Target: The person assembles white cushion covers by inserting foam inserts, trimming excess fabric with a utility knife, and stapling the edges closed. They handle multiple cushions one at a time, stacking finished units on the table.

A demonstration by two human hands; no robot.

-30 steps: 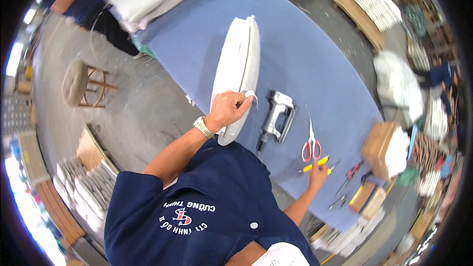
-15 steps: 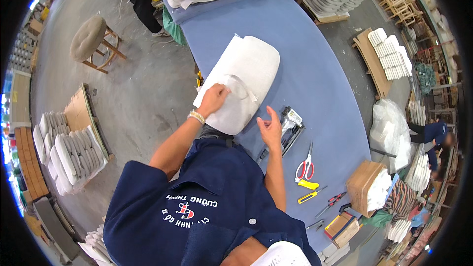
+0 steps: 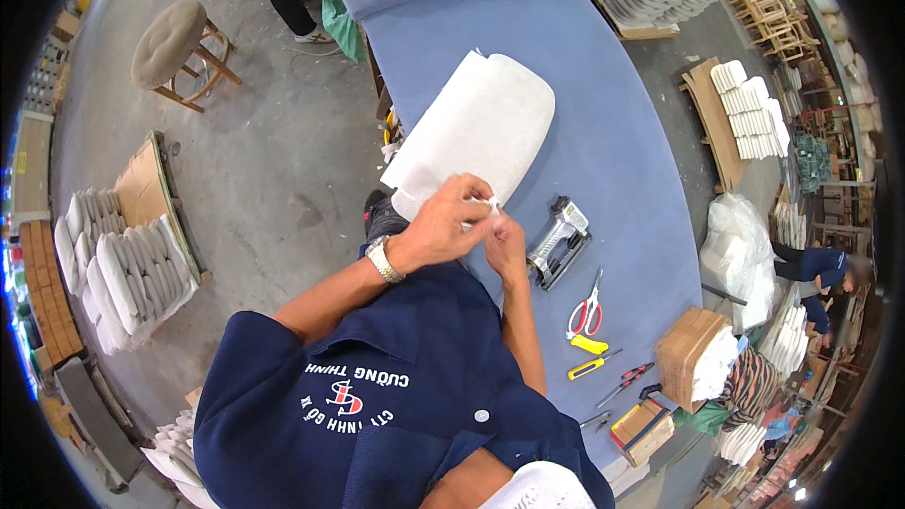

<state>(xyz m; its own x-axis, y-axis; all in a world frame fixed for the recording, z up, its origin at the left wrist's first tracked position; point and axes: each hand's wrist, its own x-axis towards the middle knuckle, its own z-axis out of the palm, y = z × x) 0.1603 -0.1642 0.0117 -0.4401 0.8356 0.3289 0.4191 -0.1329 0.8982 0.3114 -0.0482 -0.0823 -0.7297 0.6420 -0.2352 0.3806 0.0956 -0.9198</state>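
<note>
- Close to the person's tummy, the left hand (image 3: 438, 229) is using its fingers (image 3: 470, 187) to pinch a small white piece (image 3: 493, 205).
- A shiny watch (image 3: 385, 260) is circling that wrist.
- Right beside it, the right hand (image 3: 506, 247) is curling in at the same spot, but I cannot tell if its fingers are gripping too.
- Just past the hands, a white pad (image 3: 483, 123) is lying on the blue table (image 3: 633, 146), and its left corner is poking out over the edge.
- To the right, a silver and black staple gun (image 3: 565, 238) is resting near the right hand.
- Next to that, red and white scissors (image 3: 587, 317) are lying with their points facing away from the person.
- Nearer, a yellow tool (image 3: 590, 345), a yellow screwdriver (image 3: 586, 369) and a red and black tool (image 3: 626, 384) are lying close together.
- By the right edge, a small box (image 3: 643, 432) is sitting near a bigger brown box (image 3: 686, 355).
- Over on the floor, a round stool (image 3: 170, 42) is standing at the left.
</note>
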